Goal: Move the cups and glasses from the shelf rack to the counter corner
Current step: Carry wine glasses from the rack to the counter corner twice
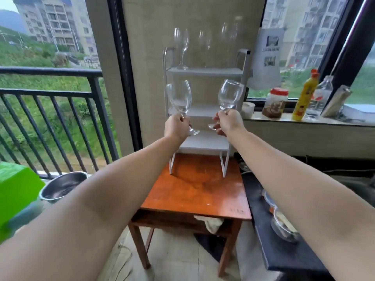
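A white three-tier shelf rack (pixel 205 72) stands on a small orange-brown wooden table (pixel 194 191). My left hand (pixel 176 126) grips the stem of a clear wine glass (pixel 179 98), tilted left, in front of the middle shelf. My right hand (pixel 229 121) grips the stem of a second wine glass (pixel 230 95), tilted right. Three more wine glasses stand on the top shelf: one at the left (pixel 181 45), one in the middle (pixel 204 40), one at the right (pixel 229 32).
A window ledge (pixel 304 120) at the right holds a white cup (pixel 248 109), a red-lidded jar (pixel 275 103), a yellow bottle (pixel 304 96) and a clear bottle (pixel 321 96). A dark counter (pixel 284 250) with bowls runs along the right. A metal pot (pixel 63 186) and green box (pixel 16 191) sit left, beside the balcony railing.
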{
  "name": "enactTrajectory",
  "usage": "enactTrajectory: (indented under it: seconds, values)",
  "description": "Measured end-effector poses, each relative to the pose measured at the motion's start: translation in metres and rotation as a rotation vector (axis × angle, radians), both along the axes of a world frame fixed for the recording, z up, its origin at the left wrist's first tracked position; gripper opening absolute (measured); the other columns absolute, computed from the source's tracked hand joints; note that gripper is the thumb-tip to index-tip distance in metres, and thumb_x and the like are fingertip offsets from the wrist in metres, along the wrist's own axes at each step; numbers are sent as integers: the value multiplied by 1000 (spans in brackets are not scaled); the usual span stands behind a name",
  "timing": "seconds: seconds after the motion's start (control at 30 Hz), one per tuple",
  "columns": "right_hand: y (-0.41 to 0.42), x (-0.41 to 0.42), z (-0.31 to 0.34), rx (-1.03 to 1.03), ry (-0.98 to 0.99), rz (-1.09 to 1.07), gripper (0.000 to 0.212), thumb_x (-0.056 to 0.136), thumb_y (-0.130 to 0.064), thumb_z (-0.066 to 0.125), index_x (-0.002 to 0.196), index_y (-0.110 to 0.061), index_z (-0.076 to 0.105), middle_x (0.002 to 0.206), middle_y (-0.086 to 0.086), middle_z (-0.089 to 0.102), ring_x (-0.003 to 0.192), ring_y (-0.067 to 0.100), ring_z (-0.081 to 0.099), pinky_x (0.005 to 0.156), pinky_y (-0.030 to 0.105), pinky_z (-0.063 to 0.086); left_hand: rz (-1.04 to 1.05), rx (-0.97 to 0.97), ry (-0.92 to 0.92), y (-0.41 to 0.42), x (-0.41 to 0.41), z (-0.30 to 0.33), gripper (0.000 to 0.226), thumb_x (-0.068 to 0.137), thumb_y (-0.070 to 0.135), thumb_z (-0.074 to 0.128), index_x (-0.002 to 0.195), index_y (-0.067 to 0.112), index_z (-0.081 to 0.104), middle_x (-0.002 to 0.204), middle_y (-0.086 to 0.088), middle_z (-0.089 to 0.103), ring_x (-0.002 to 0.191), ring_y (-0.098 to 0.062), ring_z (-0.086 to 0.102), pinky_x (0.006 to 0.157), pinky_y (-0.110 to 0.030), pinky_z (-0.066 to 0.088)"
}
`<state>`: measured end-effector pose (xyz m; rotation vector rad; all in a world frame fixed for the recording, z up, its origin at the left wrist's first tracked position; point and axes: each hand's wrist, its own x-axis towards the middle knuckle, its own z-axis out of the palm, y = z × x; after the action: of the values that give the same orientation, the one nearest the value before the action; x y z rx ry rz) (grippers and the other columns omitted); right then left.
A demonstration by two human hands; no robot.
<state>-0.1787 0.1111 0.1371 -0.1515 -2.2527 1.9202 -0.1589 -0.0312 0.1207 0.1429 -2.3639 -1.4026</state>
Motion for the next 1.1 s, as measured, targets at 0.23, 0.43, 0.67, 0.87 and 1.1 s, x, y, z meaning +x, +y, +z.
enactTrajectory:
  seconds: [0.23, 0.43, 0.67, 0.87, 1.1]
  values:
    - [47, 70, -80, -15, -185, -91, 18, 100, -12, 35, 97, -6, 52, 68, 3, 53, 32, 9, 52, 30, 14, 34, -171, -102, -233, 38, 54, -74, 31, 96, 17, 47, 90, 0, 72, 100, -12, 74, 96, -26, 66, 79, -30, 46]
    - [122, 134, -149, -192, -368, -236, 33, 101, -7, 34, 70, -12, 43, 65, 5, 46, 16, 3, 40, 25, 6, 26, -331, -176, -372, 107, 93, -137, 28, 92, 17, 49, 78, 5, 70, 96, -11, 75, 95, -28, 67, 86, -36, 52]
    - [260, 227, -193, -62, -437, -453, 15, 99, -13, 40, 99, -7, 54, 84, 11, 58, 45, 16, 52, 28, 12, 32, -552, -382, -392, 240, 141, -172, 28, 91, 15, 50, 86, -8, 67, 98, -28, 68, 95, -40, 63, 77, -41, 49]
    - [382, 324, -205, -170, -523, -650, 17, 100, -12, 37, 94, -8, 53, 80, 7, 54, 46, 16, 54, 27, 10, 33, -743, -353, -482, 383, 204, -188, 24, 88, 11, 53, 77, -1, 70, 98, -25, 71, 98, -38, 65, 80, -39, 50]
    - [508, 453, -200, -282, -550, -931, 27, 101, -9, 30, 80, -8, 47, 76, 6, 47, 28, 11, 49, 26, 9, 27, -1043, -359, -521, 542, 297, -195, 25, 91, 11, 52, 76, -1, 68, 101, -19, 73, 101, -32, 66, 84, -36, 50]
